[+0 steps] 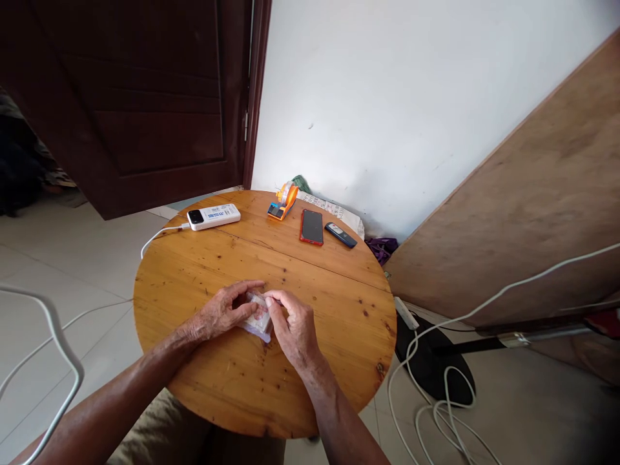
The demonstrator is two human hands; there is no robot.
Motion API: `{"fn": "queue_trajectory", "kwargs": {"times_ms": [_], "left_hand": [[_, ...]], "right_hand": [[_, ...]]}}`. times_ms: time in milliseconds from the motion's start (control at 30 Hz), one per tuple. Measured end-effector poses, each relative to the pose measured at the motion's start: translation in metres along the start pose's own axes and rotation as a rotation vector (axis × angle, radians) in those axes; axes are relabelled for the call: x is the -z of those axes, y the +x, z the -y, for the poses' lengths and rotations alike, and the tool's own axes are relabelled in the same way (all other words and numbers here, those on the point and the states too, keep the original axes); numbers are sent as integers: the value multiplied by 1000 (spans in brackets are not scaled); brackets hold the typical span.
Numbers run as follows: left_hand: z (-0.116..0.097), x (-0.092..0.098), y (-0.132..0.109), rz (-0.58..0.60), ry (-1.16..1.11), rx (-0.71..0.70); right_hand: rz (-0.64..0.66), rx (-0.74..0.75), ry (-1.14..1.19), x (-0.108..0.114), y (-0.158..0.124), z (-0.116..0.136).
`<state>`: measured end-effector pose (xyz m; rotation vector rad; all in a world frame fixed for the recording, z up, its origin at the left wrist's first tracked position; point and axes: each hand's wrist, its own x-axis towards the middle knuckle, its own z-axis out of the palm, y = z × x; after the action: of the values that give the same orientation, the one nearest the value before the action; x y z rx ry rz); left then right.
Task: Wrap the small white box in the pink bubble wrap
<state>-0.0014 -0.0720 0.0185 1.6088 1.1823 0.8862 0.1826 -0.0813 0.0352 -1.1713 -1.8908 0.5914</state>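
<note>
The half-curled left hand [228, 309] holds a packet [261, 318] on the table's [343, 310] near half, seemingly bracing it for the right hand [295, 326], pinched nearly closed at its right side, grip unclear.

Bare left hand [227, 311], bare right hand [294, 325], bare forearms [140, 374], olive-brown clothing [162, 429]

One left hand [223, 310], one right hand [294, 324], one plastic-wrapped packet [262, 317], one round table [343, 316].
Makes four more objects on the tabletop: one white device [214, 217], one tape dispenser [287, 197], one phone [311, 227], one small dark handheld [340, 235]. Adds one brown door [159, 97] and one round black base [429, 371] around; runs to several white cables [59, 336], too looped to number exactly.
</note>
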Motion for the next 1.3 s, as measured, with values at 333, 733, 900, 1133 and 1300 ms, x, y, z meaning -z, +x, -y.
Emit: {"fn": "queue_trajectory", "kwargs": {"times_ms": [333, 733, 900, 1133, 1300], "left_hand": [[1, 1, 0, 21, -16, 1], [2, 1, 2, 51, -52, -24], [0, 2, 3, 61, -22, -65], [-4, 3, 1, 53, -17, -59], [-5, 3, 1, 73, -1, -74]], "right_hand": [[3, 81, -101, 1, -1, 1], [-2, 158, -81, 0, -2, 3], [-13, 154, -72, -1, -2, 2], [-23, 177, -74, -2, -3, 0], [-42, 191, -75, -2, -3, 1]]}}
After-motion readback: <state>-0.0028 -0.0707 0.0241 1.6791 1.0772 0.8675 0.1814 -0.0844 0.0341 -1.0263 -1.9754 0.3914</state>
